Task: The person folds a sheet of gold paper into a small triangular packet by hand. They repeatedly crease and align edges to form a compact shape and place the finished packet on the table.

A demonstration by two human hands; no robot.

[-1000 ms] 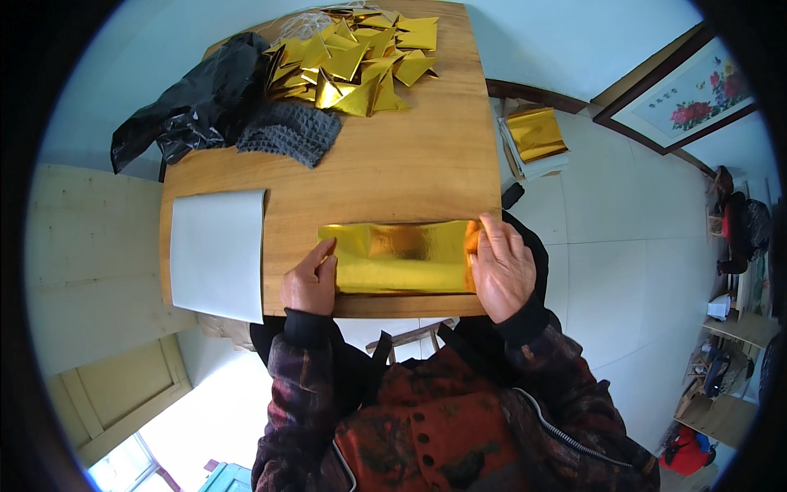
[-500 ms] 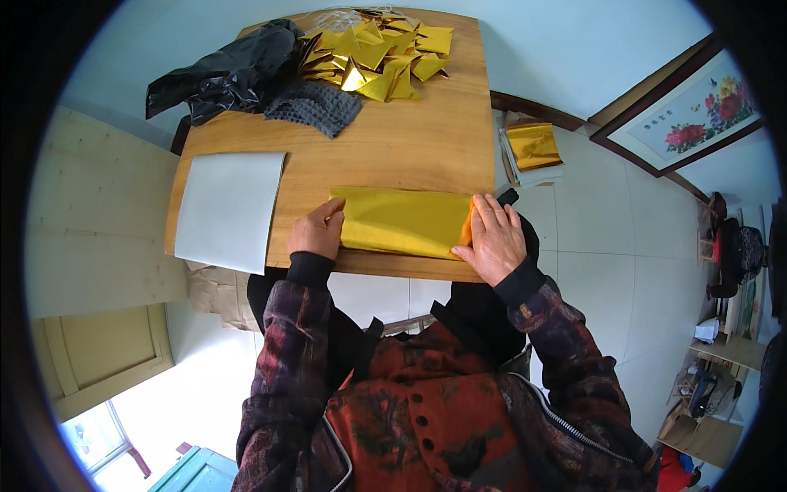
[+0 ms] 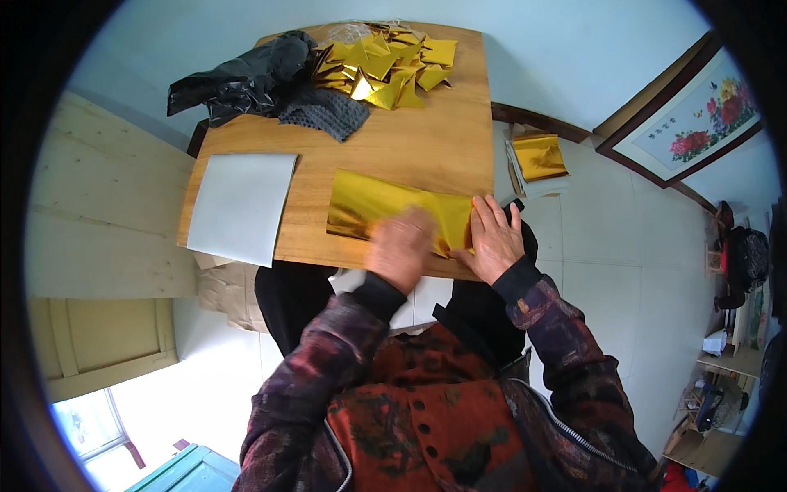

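Observation:
A folded sheet of shiny gold paper (image 3: 365, 193) lies near the table's front edge, its left end tilted a little upward from the edge. My right hand (image 3: 497, 239) rests on the sheet's right end, fingers stretched out and flat. Over the sheet's lower middle is my left hand (image 3: 402, 248), smeared by motion, so its fingers cannot be made out. It hides part of the paper's front edge. To the left, a pale grey-white stack of sheets (image 3: 243, 205) lies flat on the table.
A pile of folded gold paper pieces (image 3: 385, 66) covers the table's far side, beside a black plastic bag (image 3: 254, 78) and a dark grey textured cloth (image 3: 332, 113). On the floor to the right sits a stack topped with gold paper (image 3: 539, 157). A framed flower picture (image 3: 689, 119) leans there.
My left hand has moved from the paper's left end rightward to its middle. The paper's left end is now uncovered and angled farther away. My right hand stays at the right end.

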